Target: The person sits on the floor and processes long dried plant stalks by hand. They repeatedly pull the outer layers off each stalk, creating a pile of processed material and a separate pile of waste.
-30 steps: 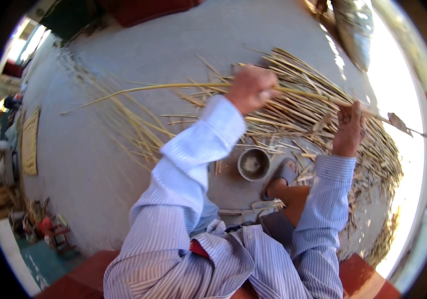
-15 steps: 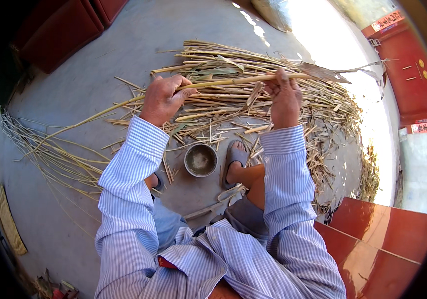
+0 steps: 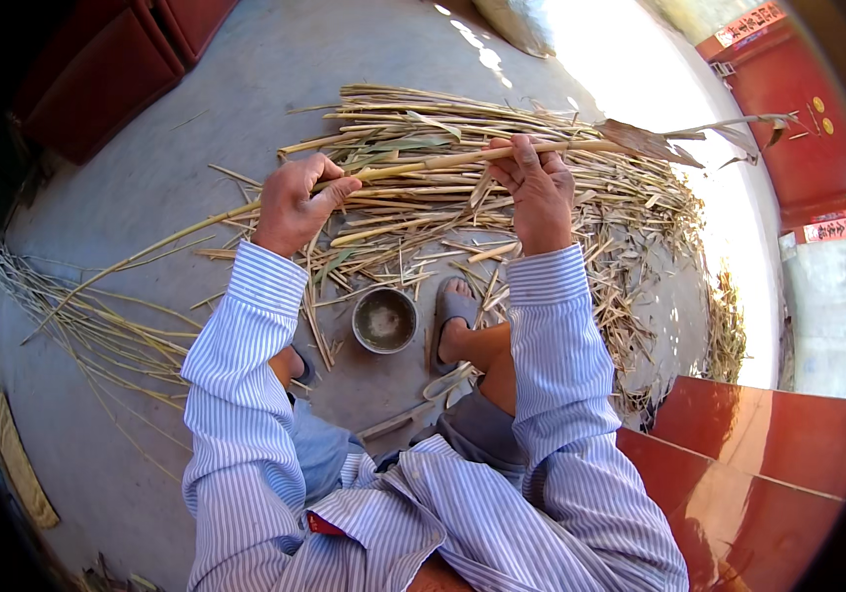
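A long yellowish reed stalk (image 3: 423, 163) stretches across in front of me, held by both hands. My left hand (image 3: 296, 202) is closed round it, and its thinner end runs down to the far left. Farther along the stalk, my right hand (image 3: 538, 192) pinches it between thumb and fingers. Dry brown leaves (image 3: 645, 141) hang from the stalk beyond my right hand. Beneath both hands lies a broad heap of cut dry stalks (image 3: 472, 212) on the floor. Nearer to me stands a round bowl (image 3: 384, 321), its contents murky.
Thin stripped stalks (image 3: 97, 316) fan out at the left. Shreds of husk (image 3: 630, 326) litter the floor to the right. A glossy red surface (image 3: 738, 444) is at the lower right, a dark red seat (image 3: 97, 74) at the upper left. My sandalled foot (image 3: 455, 321) rests beside the bowl.
The whole view has shifted slightly. My right hand sits a little lower and has turned so more of its fingers show; both hands still hold the same stalk.
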`<action>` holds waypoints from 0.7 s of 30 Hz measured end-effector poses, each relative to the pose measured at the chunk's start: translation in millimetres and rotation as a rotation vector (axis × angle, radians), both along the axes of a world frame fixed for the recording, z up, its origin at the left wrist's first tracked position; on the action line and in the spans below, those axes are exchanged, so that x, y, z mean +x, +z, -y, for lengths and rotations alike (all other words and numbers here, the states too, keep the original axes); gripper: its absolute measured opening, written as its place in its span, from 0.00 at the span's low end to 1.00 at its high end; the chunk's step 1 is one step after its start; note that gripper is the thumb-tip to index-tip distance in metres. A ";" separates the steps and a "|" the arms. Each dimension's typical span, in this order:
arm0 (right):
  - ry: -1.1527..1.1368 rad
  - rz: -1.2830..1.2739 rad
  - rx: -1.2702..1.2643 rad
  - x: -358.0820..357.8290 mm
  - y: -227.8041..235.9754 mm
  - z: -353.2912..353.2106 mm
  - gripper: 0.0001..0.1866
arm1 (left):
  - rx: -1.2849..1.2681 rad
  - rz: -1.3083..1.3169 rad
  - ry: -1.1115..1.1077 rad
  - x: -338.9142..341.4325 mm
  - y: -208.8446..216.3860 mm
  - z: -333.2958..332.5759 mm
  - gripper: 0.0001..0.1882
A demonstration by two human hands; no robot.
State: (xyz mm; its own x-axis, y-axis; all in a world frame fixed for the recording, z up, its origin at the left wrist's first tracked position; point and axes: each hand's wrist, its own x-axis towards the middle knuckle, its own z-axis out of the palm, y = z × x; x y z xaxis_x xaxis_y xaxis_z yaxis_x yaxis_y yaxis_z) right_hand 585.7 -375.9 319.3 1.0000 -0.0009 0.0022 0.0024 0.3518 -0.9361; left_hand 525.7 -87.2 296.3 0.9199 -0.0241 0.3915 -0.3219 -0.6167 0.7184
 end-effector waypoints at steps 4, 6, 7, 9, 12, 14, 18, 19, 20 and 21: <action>-0.142 -0.029 -0.064 -1.4 5.2 -3.9 0.14 | 0.053 0.130 0.008 -0.7 -2.0 6.9 0.17; -0.221 -0.044 -0.100 1.2 4.5 -0.4 0.14 | 0.121 0.173 0.045 -2.5 -1.8 8.6 0.16; -0.273 -0.061 -0.127 5.0 3.3 7.9 0.14 | 0.153 0.194 0.065 -3.9 -0.5 9.5 0.16; -0.412 -0.047 -0.118 17.5 1.3 36.2 0.15 | 0.171 0.221 0.116 -5.0 -1.7 -2.9 0.15; -0.476 -0.054 0.145 24.7 -11.6 87.5 0.14 | 0.157 0.203 0.119 -6.7 -0.7 -16.0 0.14; -0.504 -0.135 0.403 27.6 -23.1 109.8 0.14 | 0.140 0.191 0.098 -7.5 -0.3 -16.7 0.12; -0.145 -0.413 0.187 13.8 -20.8 80.6 0.24 | 0.113 0.191 0.025 -5.4 4.1 -2.5 0.12; 0.010 -0.338 0.119 5.4 -10.1 59.4 0.23 | 0.106 0.143 0.009 -5.7 3.3 -1.3 0.13; 0.166 -0.260 0.053 -3.7 1.8 35.2 0.22 | 0.103 0.096 -0.005 -6.9 4.1 -1.2 0.13; 0.200 -0.223 0.082 -5.0 2.4 22.3 0.21 | 0.093 0.052 -0.027 -6.9 5.1 1.0 0.13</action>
State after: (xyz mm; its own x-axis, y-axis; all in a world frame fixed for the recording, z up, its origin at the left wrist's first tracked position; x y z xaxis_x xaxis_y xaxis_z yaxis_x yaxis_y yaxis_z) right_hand 580.6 -398.2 321.7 0.9561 0.2051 -0.2093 -0.2770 0.3987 -0.8742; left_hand 518.8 -88.2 301.4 0.8969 -0.0870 0.4336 -0.3746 -0.6704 0.6405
